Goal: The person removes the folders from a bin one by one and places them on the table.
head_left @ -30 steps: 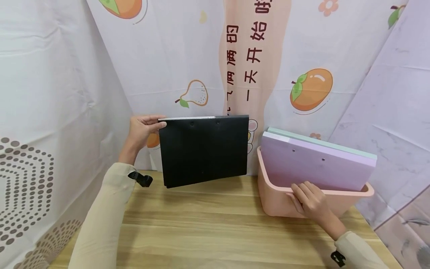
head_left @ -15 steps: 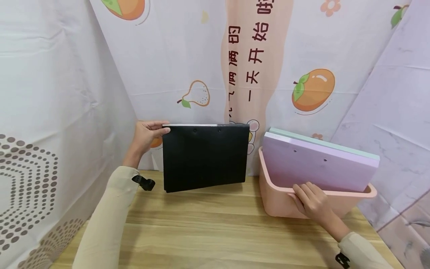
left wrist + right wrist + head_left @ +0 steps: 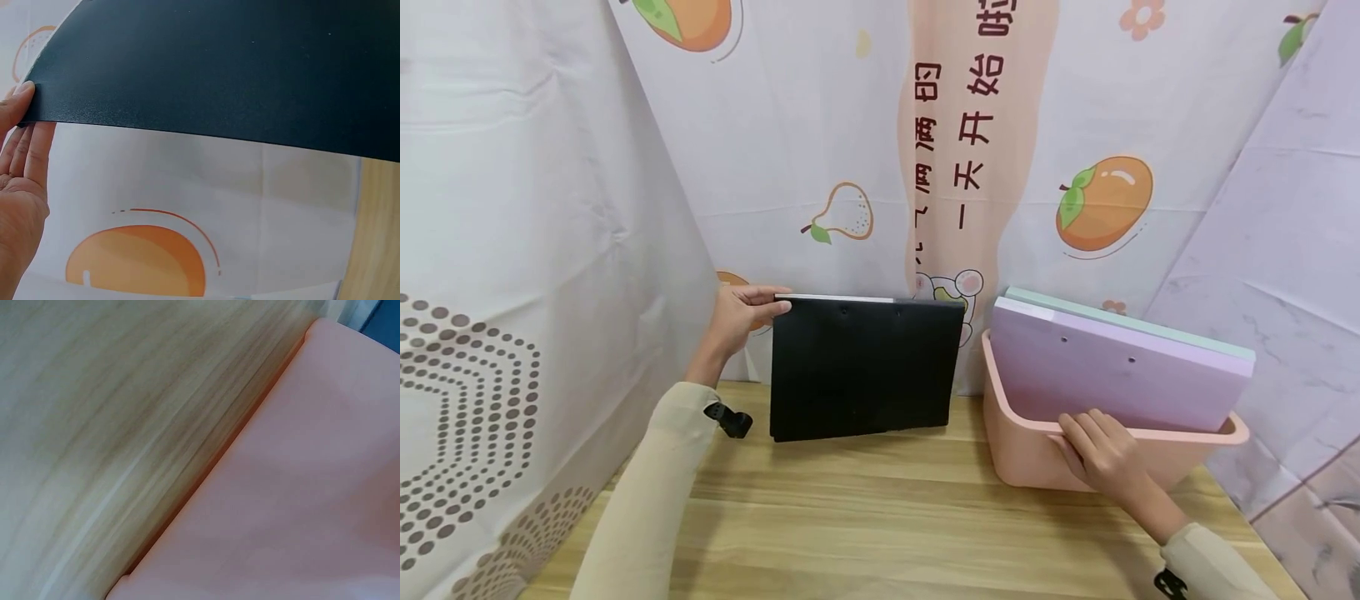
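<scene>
My left hand (image 3: pixel 735 318) pinches the upper left corner of a black file folder (image 3: pixel 865 367) between thumb and fingers. The folder stands nearly upright at the back of the table; whether its bottom edge touches the wood, I cannot tell. In the left wrist view the thumb lies on the black cover (image 3: pixel 219 69) and the other fingers are behind it. Over the front rim of a pink bin (image 3: pixel 1030 458) my right hand (image 3: pixel 1101 454) curls its fingers. A purple folder (image 3: pixel 1105 371) and a mint green folder (image 3: pixel 1135 323) lean inside the bin.
The wooden table (image 3: pixel 850 525) extends in front of both hands. A fruit-printed curtain (image 3: pixel 760 125) hangs close behind the folder and bin. Another patterned curtain (image 3: pixel 490 208) borders the left side. In the right wrist view the bin's wall (image 3: pixel 281 475) fills much of the picture.
My left hand has lowered the black folder toward the table, and it appears slightly farther right. The right hand keeps its hold on the bin's rim. The view has shifted slightly.
</scene>
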Demonstrator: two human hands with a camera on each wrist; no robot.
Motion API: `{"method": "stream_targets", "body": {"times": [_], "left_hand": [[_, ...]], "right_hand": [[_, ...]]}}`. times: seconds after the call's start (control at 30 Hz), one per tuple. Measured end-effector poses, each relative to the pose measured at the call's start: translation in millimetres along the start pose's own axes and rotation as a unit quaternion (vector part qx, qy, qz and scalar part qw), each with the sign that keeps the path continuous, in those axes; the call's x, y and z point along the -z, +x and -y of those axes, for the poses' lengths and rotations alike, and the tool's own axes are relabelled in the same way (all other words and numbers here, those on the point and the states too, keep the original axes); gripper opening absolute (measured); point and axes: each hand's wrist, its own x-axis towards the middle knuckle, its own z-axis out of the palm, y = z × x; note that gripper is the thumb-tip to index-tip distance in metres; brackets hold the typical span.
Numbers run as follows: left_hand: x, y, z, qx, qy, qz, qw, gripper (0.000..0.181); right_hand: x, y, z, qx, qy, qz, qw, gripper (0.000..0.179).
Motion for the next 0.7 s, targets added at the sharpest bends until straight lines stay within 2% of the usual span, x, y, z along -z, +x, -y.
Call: {"method": "stream_targets", "body": {"times": [0.3,0.53,0.6,0.7], "left_hand": [[-1.9,-4.7,15.4,0.018,0.037,0.018,0.999,0.025],[1.0,-6.1,15.2,0.006,0.078,0.051,0.9956,0.03],[3.1,-5.7,15.3,0.012,0.084,0.061,0.9945,0.03],[5.8,-4.6,15.4,0.036,0.084,0.072,0.9932,0.031]], "right_hand": [[0.7,0.9,0.3,0.0,0.001,0.004,1.0,0.042],[-0.4,2.2,-0.3,0.0,0.0,0.001,1.0,0.043],[-0.6,2.7,-0.6,-0.001,0.0,0.0,1.0,0.043],[-0.6,3.3,-0.9,-0.002,0.001,-0.002,1.0,0.043]]}}
